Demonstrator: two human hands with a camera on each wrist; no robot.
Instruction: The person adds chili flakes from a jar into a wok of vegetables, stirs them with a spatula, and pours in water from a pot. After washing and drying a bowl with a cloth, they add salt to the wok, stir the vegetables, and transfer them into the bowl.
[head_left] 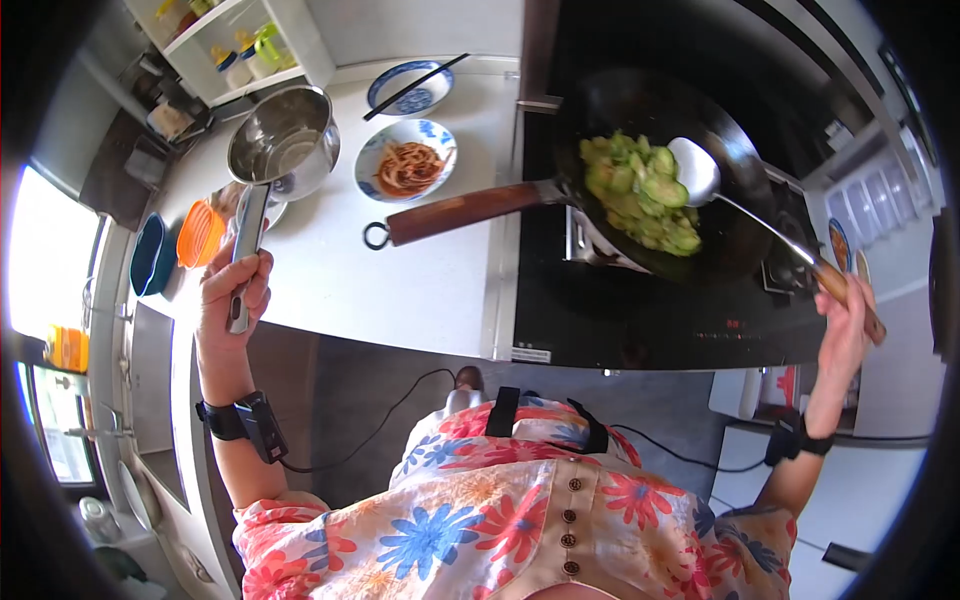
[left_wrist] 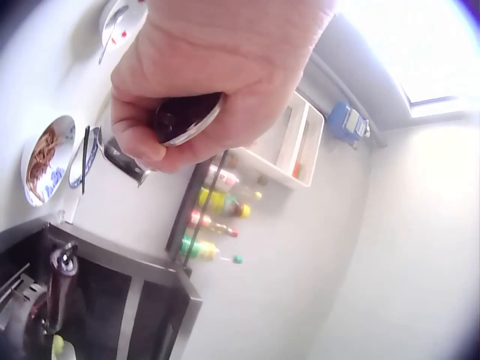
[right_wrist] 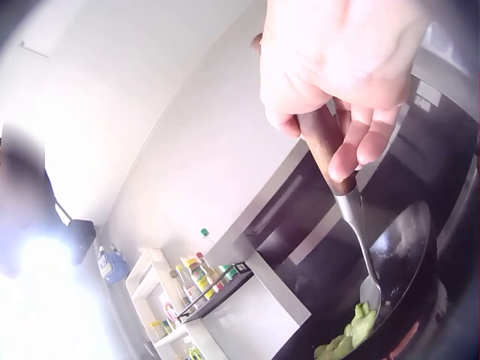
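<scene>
While the left hand grips the handle of a steel saucepan, holding it above the left part of the white counter, the right hand grasps the wooden handle of a metal spatula, its fingers curled round the wood. The spatula's head touches the sliced green vegetables, which lie in a dark wok on the black stove. The wok's wooden handle reaches out over the counter, with a metal ring at its end. Beyond that handle, a patterned bowl holds brownish-red strips of food, and just behind it is a blue-and-white bowl with dark chopsticks laid across it. Near the left hand are an orange basket and, further left, a dark teal container. In the right wrist view, bottles stand on a dark rack beside a white shelf.
</scene>
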